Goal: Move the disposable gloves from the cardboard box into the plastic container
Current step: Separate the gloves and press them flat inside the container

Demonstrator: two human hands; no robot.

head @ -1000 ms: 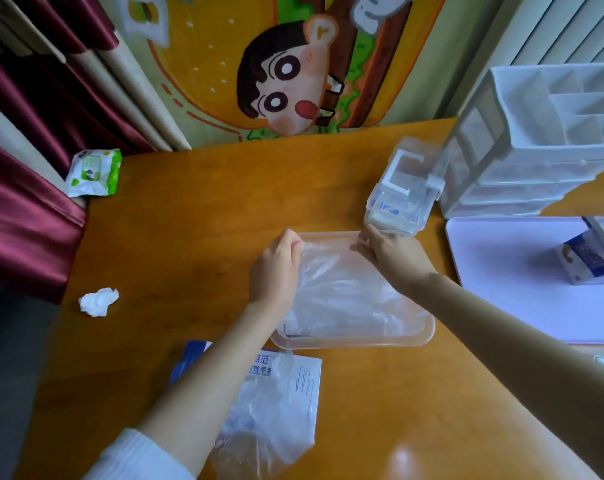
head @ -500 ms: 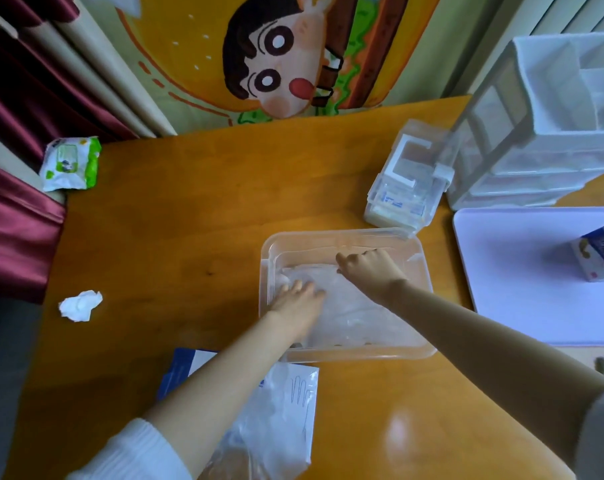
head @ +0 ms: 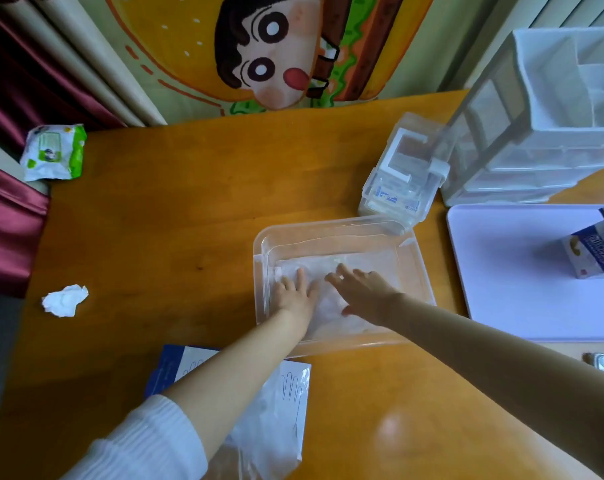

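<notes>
Left hand: your left hand (head: 295, 293) lies flat, fingers straight, pressing on the gloves (head: 380, 268) inside the plastic container (head: 261, 258).
Right hand: your right hand (head: 364, 292) is spread flat beside it, also pressing on the pile.
Handling: judged thin, featherlight, slippery film that springs back up. It is not fragile.
Hold: pinch a whole layer at the cuff edge, then flatten it.
Cardboard box: the cardboard box (head: 176, 362) sits just nearer you than the container, with spilled gloves (head: 269, 445) at its mouth.
Writing: the box shows a hand outline. The small carton (head: 586, 251) right of the container has unreadable print.

head cam | worn high | faces forward-down | near table (head: 189, 209) | single view
</notes>
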